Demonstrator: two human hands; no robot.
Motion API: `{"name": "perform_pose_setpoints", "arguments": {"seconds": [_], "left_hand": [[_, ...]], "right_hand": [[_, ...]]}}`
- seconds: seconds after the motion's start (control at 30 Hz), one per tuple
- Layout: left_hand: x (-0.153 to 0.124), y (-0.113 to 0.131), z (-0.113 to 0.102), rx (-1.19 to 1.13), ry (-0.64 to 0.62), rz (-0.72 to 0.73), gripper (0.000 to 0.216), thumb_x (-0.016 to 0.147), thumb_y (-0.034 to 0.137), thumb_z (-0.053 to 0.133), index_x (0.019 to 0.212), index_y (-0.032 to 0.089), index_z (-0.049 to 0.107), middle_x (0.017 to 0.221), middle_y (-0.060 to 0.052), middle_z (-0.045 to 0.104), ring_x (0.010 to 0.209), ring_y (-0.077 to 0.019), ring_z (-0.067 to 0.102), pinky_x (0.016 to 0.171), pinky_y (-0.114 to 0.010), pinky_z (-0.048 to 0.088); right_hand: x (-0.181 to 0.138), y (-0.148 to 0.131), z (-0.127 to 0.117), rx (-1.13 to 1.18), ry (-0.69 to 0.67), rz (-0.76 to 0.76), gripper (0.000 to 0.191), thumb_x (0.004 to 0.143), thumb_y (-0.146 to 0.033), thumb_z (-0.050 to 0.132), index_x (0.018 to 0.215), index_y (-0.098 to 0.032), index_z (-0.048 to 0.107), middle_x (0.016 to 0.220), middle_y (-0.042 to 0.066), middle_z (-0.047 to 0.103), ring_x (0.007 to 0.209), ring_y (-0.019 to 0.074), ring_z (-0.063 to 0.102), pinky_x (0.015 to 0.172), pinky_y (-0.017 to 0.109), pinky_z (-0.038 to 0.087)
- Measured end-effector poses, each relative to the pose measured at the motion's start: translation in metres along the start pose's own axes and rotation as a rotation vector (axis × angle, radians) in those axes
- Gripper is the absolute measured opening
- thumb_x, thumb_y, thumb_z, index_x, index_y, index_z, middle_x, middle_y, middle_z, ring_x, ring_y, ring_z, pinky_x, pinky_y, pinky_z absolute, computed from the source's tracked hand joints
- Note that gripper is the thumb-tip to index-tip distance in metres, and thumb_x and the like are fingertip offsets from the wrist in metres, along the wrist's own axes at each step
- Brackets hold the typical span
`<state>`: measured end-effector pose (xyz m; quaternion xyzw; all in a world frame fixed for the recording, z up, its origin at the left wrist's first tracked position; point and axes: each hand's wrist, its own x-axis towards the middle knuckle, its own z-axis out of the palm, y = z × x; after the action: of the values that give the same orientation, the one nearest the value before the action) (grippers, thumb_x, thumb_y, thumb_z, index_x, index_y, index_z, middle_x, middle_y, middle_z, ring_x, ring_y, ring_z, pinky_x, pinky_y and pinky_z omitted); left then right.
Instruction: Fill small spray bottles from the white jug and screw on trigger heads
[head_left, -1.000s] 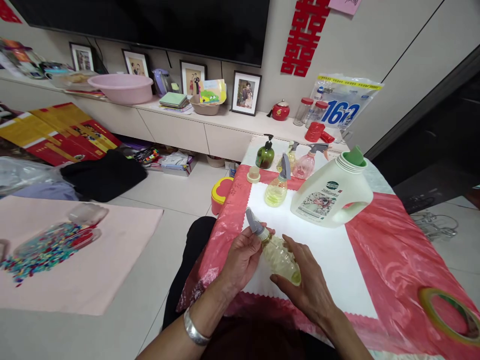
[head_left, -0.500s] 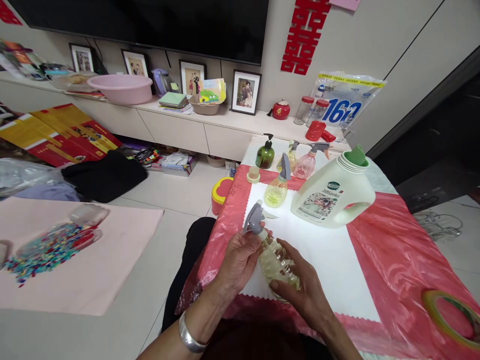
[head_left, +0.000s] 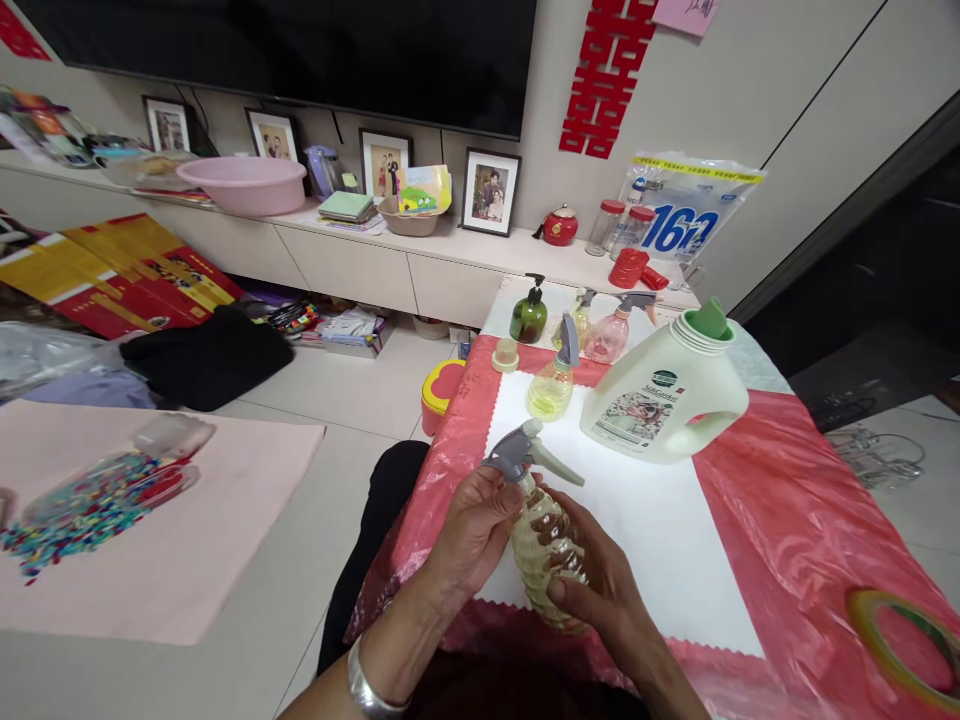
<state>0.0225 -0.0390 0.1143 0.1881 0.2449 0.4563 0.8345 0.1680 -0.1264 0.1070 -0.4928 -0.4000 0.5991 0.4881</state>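
Between my two hands is a clear, ribbed spray bottle [head_left: 545,550] with a grey trigger head, tilted above the near edge of the white sheet [head_left: 660,530]. My left hand [head_left: 476,520] pinches the collar just under the spray head. Wrapped around the ribbed body from the right is my right hand [head_left: 600,575], thumb across the front. Beyond them stands a second spray bottle [head_left: 551,392] with yellowish liquid low in it. A large pale detergent jug [head_left: 664,390] with its mouth uncapped and something green in it stands to the right. A small translucent cap [head_left: 505,354] sits at the sheet's far left corner.
At the table's back are a green pump bottle [head_left: 529,315] and a pink spray bottle [head_left: 609,335]. A tape roll [head_left: 874,640] lies at the right on the red plastic cover [head_left: 810,500]. Colourful small pieces [head_left: 90,515] cover part of a pink surface at left.
The spray head has turned in my left hand, its trigger now swung toward the right and more visible. My right hand has shifted its hold around the bottle's body.
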Motion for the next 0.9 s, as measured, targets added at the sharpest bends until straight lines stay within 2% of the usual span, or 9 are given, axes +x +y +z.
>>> {"name": "perform_pose_setpoints", "arguments": {"seconds": [0.13, 0.23, 0.3, 0.4, 0.5, 0.6, 0.7, 0.9], "left_hand": [[-0.003, 0.003, -0.002, 0.014, -0.031, 0.006, 0.040, 0.063, 0.028, 0.092, 0.097, 0.018, 0.074, 0.089, -0.004, 0.077, 0.087, -0.0188, 0.071, 0.085, -0.031, 0.053], [-0.006, 0.000, -0.001, 0.055, -0.022, 0.011, 0.037, 0.069, 0.032, 0.088, 0.100, 0.017, 0.074, 0.097, -0.008, 0.077, 0.092, -0.0210, 0.071, 0.084, -0.032, 0.054], [-0.008, -0.002, 0.001, 0.073, -0.023, 0.021, 0.040, 0.067, 0.035, 0.089, 0.099, 0.018, 0.073, 0.101, -0.007, 0.076, 0.094, -0.0213, 0.070, 0.084, -0.033, 0.054], [-0.011, -0.003, 0.004, 0.094, 0.023, 0.033, 0.042, 0.061, 0.035, 0.093, 0.096, 0.021, 0.073, 0.096, -0.004, 0.074, 0.094, -0.0212, 0.069, 0.082, -0.032, 0.053], [-0.014, 0.000, 0.004, 0.103, 0.044, 0.002, 0.038, 0.064, 0.033, 0.091, 0.096, 0.021, 0.075, 0.088, -0.003, 0.073, 0.090, -0.0207, 0.069, 0.085, -0.033, 0.052], [-0.016, 0.003, 0.002, 0.069, 0.009, -0.023, 0.040, 0.065, 0.030, 0.091, 0.101, 0.020, 0.075, 0.095, -0.004, 0.073, 0.096, -0.0222, 0.069, 0.095, -0.036, 0.050], [-0.016, 0.003, -0.001, 0.064, -0.040, -0.020, 0.046, 0.066, 0.033, 0.090, 0.106, 0.020, 0.073, 0.097, -0.005, 0.073, 0.103, -0.0255, 0.069, 0.097, -0.039, 0.050], [-0.019, 0.005, -0.003, 0.197, -0.183, 0.026, 0.030, 0.078, 0.041, 0.080, 0.100, 0.021, 0.074, 0.103, -0.008, 0.074, 0.113, -0.0307, 0.065, 0.098, -0.041, 0.048]], "right_hand": [[-0.002, -0.003, 0.000, 0.100, -0.020, 0.003, 0.075, 0.070, -0.044, 0.080, 0.140, -0.029, 0.054, 0.146, 0.009, 0.057, 0.128, 0.0318, 0.056, 0.107, 0.049, 0.043], [-0.002, -0.002, 0.001, 0.073, -0.003, -0.013, 0.072, 0.071, -0.045, 0.079, 0.137, -0.028, 0.056, 0.137, 0.009, 0.063, 0.119, 0.0307, 0.061, 0.103, 0.048, 0.046], [-0.002, 0.001, 0.001, 0.042, 0.027, -0.008, 0.072, 0.071, -0.045, 0.079, 0.137, -0.029, 0.055, 0.134, 0.009, 0.064, 0.117, 0.0305, 0.061, 0.101, 0.048, 0.047], [-0.002, 0.005, 0.001, 0.032, 0.028, -0.007, 0.074, 0.070, -0.044, 0.080, 0.138, -0.030, 0.054, 0.138, 0.010, 0.062, 0.119, 0.0320, 0.060, 0.100, 0.049, 0.048], [-0.003, 0.005, 0.003, 0.105, -0.017, -0.031, 0.077, 0.068, -0.044, 0.080, 0.139, -0.030, 0.055, 0.142, 0.010, 0.060, 0.124, 0.0326, 0.057, 0.104, 0.050, 0.044], [-0.003, -0.001, 0.006, 0.215, -0.082, -0.001, 0.073, 0.067, -0.046, 0.079, 0.135, -0.029, 0.058, 0.135, 0.008, 0.064, 0.123, 0.0333, 0.058, 0.103, 0.050, 0.044], [-0.003, -0.006, 0.009, 0.281, -0.123, 0.062, 0.069, 0.065, -0.048, 0.078, 0.129, -0.027, 0.062, 0.120, 0.008, 0.070, 0.113, 0.0330, 0.062, 0.093, 0.046, 0.048], [-0.002, -0.005, 0.008, 0.281, -0.127, 0.084, 0.071, 0.056, -0.045, 0.082, 0.123, -0.025, 0.066, 0.106, 0.006, 0.071, 0.096, 0.0269, 0.063, 0.081, 0.037, 0.048]]}}
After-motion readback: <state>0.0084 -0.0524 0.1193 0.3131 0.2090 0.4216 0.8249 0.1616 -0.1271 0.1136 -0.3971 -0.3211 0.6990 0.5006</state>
